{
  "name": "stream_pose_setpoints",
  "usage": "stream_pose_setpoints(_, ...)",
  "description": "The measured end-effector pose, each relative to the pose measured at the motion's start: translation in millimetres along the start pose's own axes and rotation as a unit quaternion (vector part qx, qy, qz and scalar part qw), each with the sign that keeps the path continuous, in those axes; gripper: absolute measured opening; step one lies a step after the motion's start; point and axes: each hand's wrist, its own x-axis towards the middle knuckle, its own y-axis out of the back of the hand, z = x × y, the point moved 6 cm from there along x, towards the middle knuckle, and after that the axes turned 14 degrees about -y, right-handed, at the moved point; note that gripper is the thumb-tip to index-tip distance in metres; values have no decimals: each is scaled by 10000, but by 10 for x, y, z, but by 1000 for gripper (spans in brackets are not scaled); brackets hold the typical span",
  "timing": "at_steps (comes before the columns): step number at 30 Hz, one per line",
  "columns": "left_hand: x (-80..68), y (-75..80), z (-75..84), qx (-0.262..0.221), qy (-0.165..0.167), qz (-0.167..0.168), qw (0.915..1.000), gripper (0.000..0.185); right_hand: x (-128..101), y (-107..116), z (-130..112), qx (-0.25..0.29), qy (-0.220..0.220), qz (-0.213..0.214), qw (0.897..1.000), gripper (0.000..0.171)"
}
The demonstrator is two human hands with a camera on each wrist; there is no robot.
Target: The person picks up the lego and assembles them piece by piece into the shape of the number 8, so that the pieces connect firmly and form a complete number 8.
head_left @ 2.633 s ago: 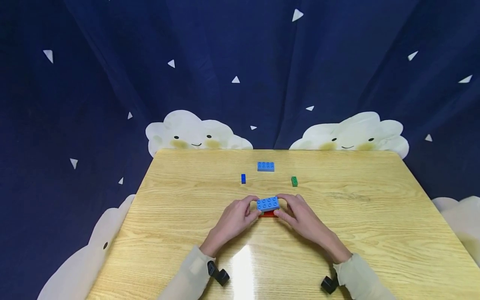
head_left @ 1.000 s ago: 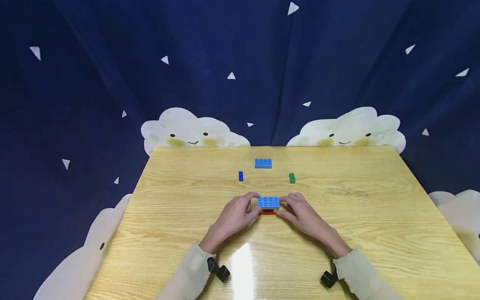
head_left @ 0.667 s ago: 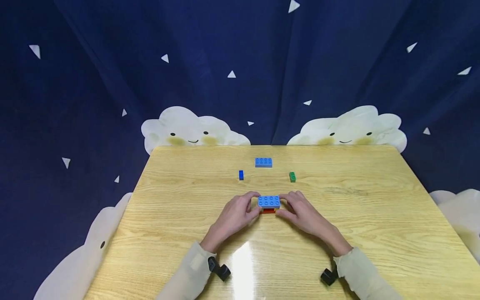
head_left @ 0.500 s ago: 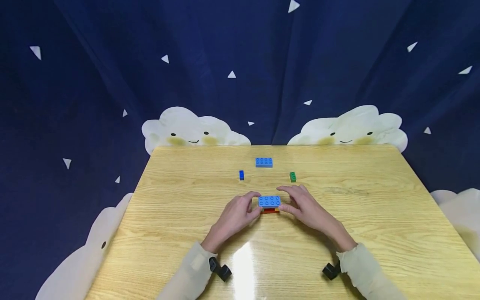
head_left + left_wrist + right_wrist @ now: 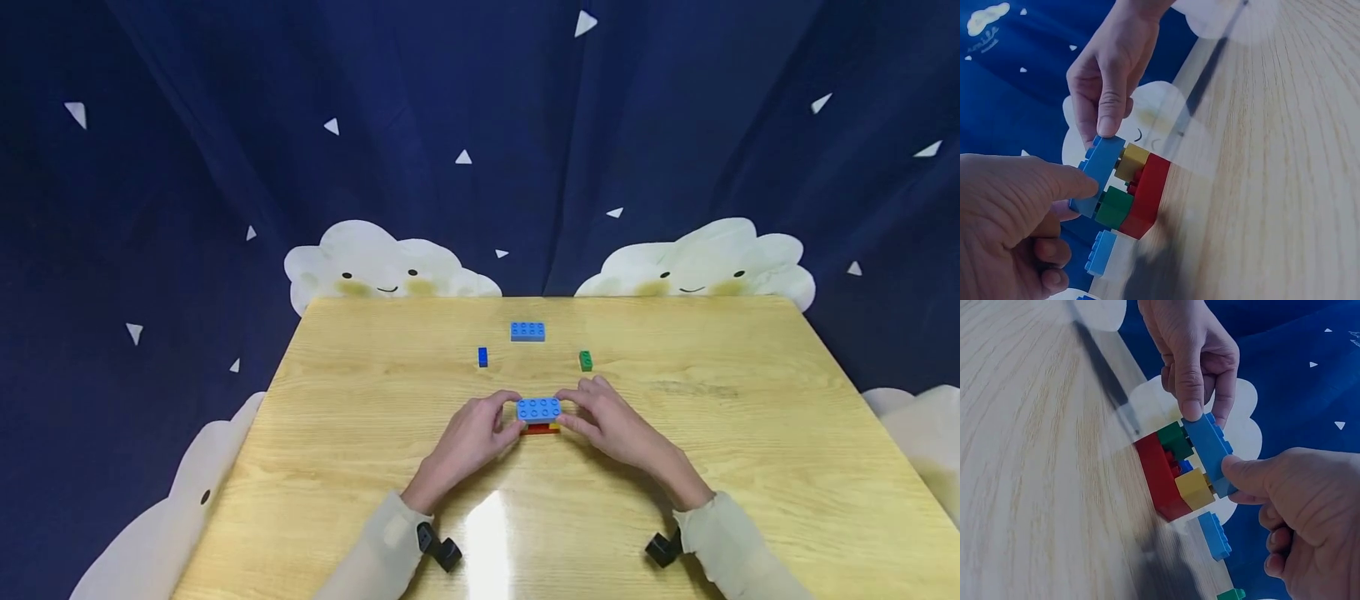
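A light blue eight-stud toy brick [image 5: 538,409] sits level at the top of a small stack, between both hands. My left hand [image 5: 471,433] pinches its left end, thumb in front and forefinger behind. At the other end my right hand [image 5: 618,425] pinches it the same way. Under it stand a green brick [image 5: 1114,207] on the left and a yellow brick [image 5: 1195,489] on the right, both on a long red brick [image 5: 1161,477]. In the wrist views, the yellow and green bricks' studs show in a thin gap below the blue brick.
Another light blue brick [image 5: 528,332] lies farther back on the wooden table [image 5: 360,375]. A small dark blue brick [image 5: 483,357] lies left of it, a small green brick [image 5: 586,361] right. A dark blue curtain [image 5: 420,100] hangs behind the table's back edge.
The blue brick was tilted at first and is now level over the stack. My right hand's fingers spread off its end half a second ago and now pinch it again.
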Motion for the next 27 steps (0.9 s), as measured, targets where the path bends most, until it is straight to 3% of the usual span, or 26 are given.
stream_pose_setpoints(27, -18, -21, -11, 256, -80, 49, 9996, 38, -9, 3, 0, -139, 155, -128, 9997, 42)
